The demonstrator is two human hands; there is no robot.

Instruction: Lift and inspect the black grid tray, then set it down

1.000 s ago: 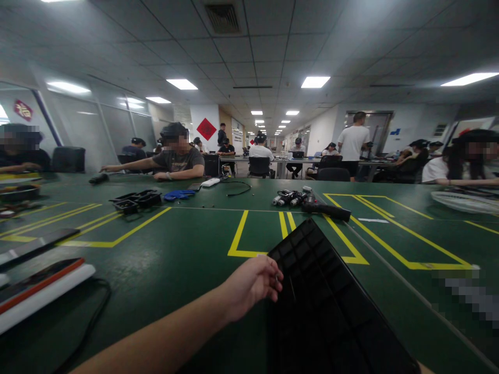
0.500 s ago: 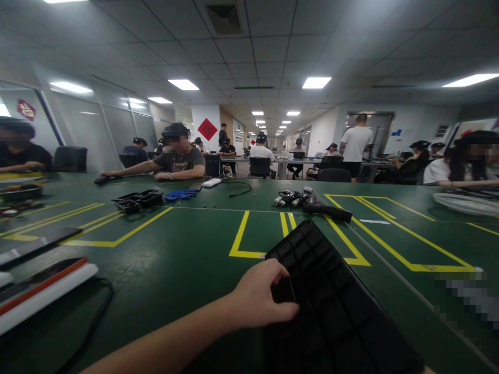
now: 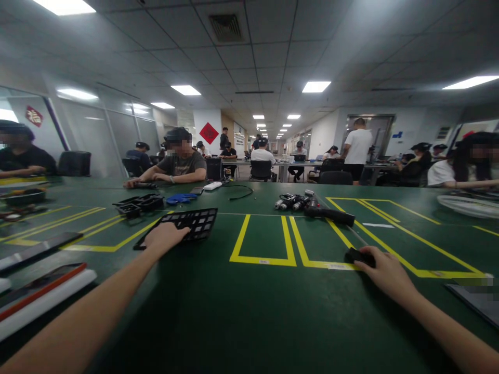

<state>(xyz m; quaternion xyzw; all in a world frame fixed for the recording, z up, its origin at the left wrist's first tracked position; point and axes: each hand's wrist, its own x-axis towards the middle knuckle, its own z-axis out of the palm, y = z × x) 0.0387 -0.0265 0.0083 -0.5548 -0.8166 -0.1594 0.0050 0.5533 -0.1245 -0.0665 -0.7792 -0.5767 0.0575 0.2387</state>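
On the left, my left hand (image 3: 166,236) grips a black compartment tray (image 3: 200,223) by its near edge, thumb over the top. The tray is tilted, low over a yellow-taped outline; whether it touches the table cannot be told. At the right, my right hand (image 3: 384,267) is closed on a small black object (image 3: 359,256) close to the tabletop. Its kind is unclear, as the fingers cover part of it. Beyond that hand lies a black-handled tool (image 3: 333,214), beside a cluster of black and silver cylindrical parts (image 3: 292,201).
Yellow tape (image 3: 263,261) marks rectangles on the green table (image 3: 249,317). Black bins (image 3: 138,204) and blue gloves (image 3: 181,198) lie beyond the tray. Phone-like devices (image 3: 42,291) are at the left edge, a dark flat panel (image 3: 475,301) at the right. A co-worker (image 3: 183,161) sits opposite.
The compartment tray has moved from the front centre to the far left in my left hand. My right hand has come into view with a small black object. The co-worker's arm has drawn in.
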